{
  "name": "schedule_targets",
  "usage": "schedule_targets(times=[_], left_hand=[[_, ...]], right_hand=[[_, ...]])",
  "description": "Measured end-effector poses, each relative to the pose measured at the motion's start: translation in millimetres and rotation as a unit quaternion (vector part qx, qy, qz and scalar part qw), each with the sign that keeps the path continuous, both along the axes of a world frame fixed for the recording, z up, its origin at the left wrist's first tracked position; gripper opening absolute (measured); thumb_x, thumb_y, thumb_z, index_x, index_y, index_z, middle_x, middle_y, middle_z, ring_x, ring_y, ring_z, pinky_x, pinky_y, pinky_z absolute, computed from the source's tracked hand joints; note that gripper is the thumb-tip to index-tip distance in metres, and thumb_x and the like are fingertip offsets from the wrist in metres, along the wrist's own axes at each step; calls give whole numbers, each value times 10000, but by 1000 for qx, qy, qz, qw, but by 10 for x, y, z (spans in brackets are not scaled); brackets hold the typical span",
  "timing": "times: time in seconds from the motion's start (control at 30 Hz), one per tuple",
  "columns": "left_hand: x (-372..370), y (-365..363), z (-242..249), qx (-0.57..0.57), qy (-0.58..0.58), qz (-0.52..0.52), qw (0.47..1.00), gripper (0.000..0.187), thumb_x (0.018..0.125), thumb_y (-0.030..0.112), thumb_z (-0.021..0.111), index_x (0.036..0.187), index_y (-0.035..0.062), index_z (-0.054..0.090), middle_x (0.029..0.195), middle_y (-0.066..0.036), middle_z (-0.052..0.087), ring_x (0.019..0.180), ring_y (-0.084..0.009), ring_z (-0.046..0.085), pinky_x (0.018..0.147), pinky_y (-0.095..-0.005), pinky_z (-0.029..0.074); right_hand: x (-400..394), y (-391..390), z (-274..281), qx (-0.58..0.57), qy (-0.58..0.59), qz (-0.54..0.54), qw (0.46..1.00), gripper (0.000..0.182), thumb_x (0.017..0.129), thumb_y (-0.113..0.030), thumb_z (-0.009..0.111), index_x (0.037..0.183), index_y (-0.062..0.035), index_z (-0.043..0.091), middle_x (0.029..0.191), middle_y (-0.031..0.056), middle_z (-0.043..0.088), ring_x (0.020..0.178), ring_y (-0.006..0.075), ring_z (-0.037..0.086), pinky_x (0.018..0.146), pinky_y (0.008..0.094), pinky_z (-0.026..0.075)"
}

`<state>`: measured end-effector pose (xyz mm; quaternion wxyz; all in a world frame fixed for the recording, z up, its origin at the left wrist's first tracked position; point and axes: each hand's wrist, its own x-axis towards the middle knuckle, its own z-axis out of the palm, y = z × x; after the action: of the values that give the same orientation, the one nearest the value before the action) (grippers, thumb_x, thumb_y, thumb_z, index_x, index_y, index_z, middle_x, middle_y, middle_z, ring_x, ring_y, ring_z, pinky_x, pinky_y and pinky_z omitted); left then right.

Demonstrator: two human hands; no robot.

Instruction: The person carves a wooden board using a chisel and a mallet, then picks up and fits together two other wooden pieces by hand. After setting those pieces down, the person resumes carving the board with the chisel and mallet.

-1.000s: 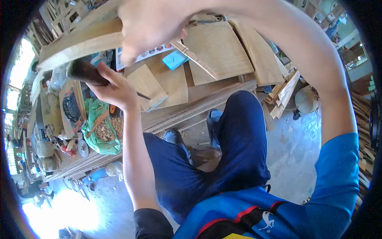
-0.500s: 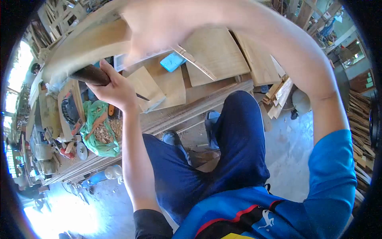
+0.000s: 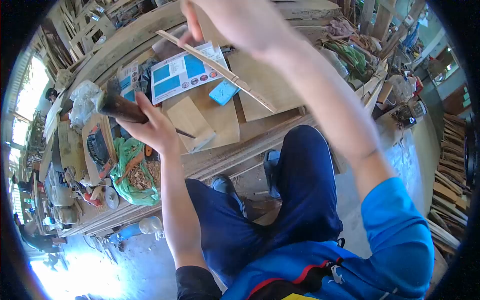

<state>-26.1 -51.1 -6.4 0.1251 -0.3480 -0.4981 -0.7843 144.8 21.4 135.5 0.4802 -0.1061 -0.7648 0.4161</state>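
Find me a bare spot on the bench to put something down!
The big board looks bare right of the strip, though the right arm covers part. A smaller patch shows on the lower board, between the blue block and the small board. It's crowded left, around the green bag, below the left hand.

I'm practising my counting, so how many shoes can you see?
2. The left shoe is just this side of the bench; the right shoe is next to it, partly hidden by the right leg. More could be hidden in the clutter.
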Motion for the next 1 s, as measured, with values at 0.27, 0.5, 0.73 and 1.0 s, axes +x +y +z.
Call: schedule_targets(times=[0.27, 0.5, 0.73, 1.0], left_hand=[[-250, -279, 97, 33, -97, -25, 994, 618, 1025, 673, 285, 1090, 77, 434, 668, -43, 462, 520, -133, 431, 473, -259, 348], [-1, -130, 156, -8, 7, 35, 999, 475, 1087, 496, 272, 960, 58, 409, 846, -82, 526, 631, -177, 462, 568, -357, 412], [175, -71, 112, -45, 113, 0, 993, 466, 1086, 469, 352, 1012, 10, 367, 844, -138, 524, 537, -176, 489, 485, -321, 445], [231, -3, 87, -86, 112, 0, 990, 388, 1084, 383, 330, 917, 34, 360, 675, -109, 493, 451, -160, 448, 418, -290, 388]], right_hand=[[57, 510, -1729, -252, -184, -35, 949, 727, 779, -488, 800, 1255, 24, 599, 1018, 164, 706, 818, 151, 705, 664, 332, 566], [422, 519, -1404, -260, -52, 27, 964, 480, 924, -304, 672, 1220, 61, 573, 908, 78, 662, 639, 137, 614, 584, 299, 507], [371, 507, -1538, -233, -73, 25, 969, 524, 892, -299, 698, 1234, 82, 589, 986, 158, 695, 855, 223, 672, 747, 347, 533], [344, 442, -1549, -228, -86, -14, 970, 552, 881, -325, 692, 1217, 103, 595, 1008, 188, 699, 933, 254, 686, 808, 358, 536]])
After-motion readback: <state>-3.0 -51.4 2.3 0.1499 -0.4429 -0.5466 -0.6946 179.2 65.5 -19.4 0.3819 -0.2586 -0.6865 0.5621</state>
